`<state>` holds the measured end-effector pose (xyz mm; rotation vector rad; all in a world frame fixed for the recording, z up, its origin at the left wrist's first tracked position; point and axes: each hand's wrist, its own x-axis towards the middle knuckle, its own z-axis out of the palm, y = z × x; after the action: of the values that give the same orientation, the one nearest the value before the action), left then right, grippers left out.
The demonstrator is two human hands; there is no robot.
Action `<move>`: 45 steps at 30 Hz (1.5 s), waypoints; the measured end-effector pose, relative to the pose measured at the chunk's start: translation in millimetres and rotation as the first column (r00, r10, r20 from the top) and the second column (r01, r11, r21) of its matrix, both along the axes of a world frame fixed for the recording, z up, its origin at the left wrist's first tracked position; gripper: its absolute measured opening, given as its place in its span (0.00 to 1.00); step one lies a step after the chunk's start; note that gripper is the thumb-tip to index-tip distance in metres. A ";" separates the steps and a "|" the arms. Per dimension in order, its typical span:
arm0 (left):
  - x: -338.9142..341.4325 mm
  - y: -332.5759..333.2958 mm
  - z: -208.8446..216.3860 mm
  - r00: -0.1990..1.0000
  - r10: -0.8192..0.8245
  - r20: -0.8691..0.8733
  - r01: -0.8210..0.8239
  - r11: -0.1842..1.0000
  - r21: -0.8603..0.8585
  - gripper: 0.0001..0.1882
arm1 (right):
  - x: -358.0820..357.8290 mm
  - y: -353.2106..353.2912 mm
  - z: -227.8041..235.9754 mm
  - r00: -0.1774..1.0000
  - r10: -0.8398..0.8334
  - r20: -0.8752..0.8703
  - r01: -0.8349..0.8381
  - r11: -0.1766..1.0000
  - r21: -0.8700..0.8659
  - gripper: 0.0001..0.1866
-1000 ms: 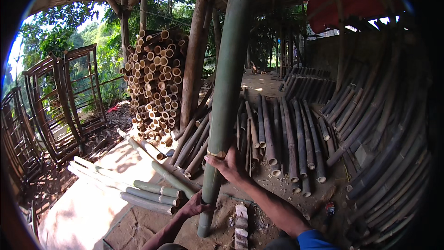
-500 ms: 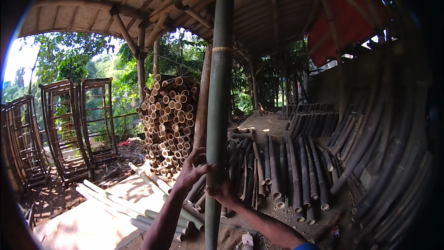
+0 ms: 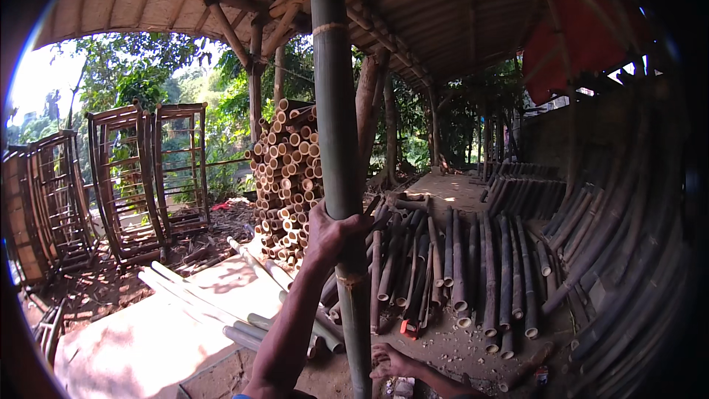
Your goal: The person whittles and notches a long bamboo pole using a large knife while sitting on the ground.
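Observation:
A thick green bamboo pole stands nearly upright in front of me, its top leaning slightly left and both its ends out of view. My left hand is wrapped round it just above a pale node ring. Lower down, my right hand is beside the pole's right side, its fingers apart and loosely bent, holding nothing. Below that hand lies a small whitish object, too partly hidden to name.
Cut green poles lie on sunlit ground at left. Behind them rises a stack of bamboo ends, with bamboo frames further left. Dark poles lie in rows ahead; more lean along the right. An orange object sits near them.
My right hand has let go of the bamboo pole and dropped lower. My left hand now wraps round the pole, higher up. The pole leans more to the left, and the view has shifted.

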<state>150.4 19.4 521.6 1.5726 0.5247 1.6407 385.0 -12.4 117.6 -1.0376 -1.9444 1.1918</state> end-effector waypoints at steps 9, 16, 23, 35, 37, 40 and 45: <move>17.2 -26.2 -3.3 0.978 -0.138 0.159 0.145 0.989 -0.036 0.19 | 72.5 -139.4 -8.0 0.840 -0.533 0.102 0.528 0.846 0.077 0.45; 39.3 -16.6 -39.2 0.944 -0.184 0.276 0.198 0.980 -0.026 0.18 | 134.8 -179.8 -9.9 0.574 -0.811 0.114 0.810 0.583 0.070 0.38; -0.2 -5.5 -135.8 0.921 -0.155 0.357 0.240 0.948 -0.207 0.18 | 189.3 -211.0 -35.4 0.344 -0.925 0.161 0.891 0.376 0.255 0.39; -62.3 16.0 -352.8 0.813 0.405 0.419 0.019 0.700 -0.714 0.18 | 245.0 -264.7 -155.9 0.173 -0.954 0.246 0.770 0.287 0.569 0.43; -79.5 11.8 -394.2 0.787 0.507 0.351 -0.016 0.587 -0.810 0.18 | 253.4 -269.8 -158.8 0.219 -0.914 0.343 0.749 0.383 0.540 0.43; -87.9 9.9 -448.7 0.727 0.614 0.308 -0.012 0.461 -0.887 0.17 | 272.3 -272.4 -141.6 0.196 -0.802 0.564 0.726 0.505 0.466 0.46; -123.8 -2.3 -513.4 0.667 0.722 0.184 -0.057 0.295 -0.954 0.16 | 239.0 -222.1 -57.0 0.216 -0.566 0.795 0.641 0.697 0.322 0.49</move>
<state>26.6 17.0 8.2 -0.0146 1.2900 1.5997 624.0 -234.5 60.6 -2.5295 -1.7093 0.1992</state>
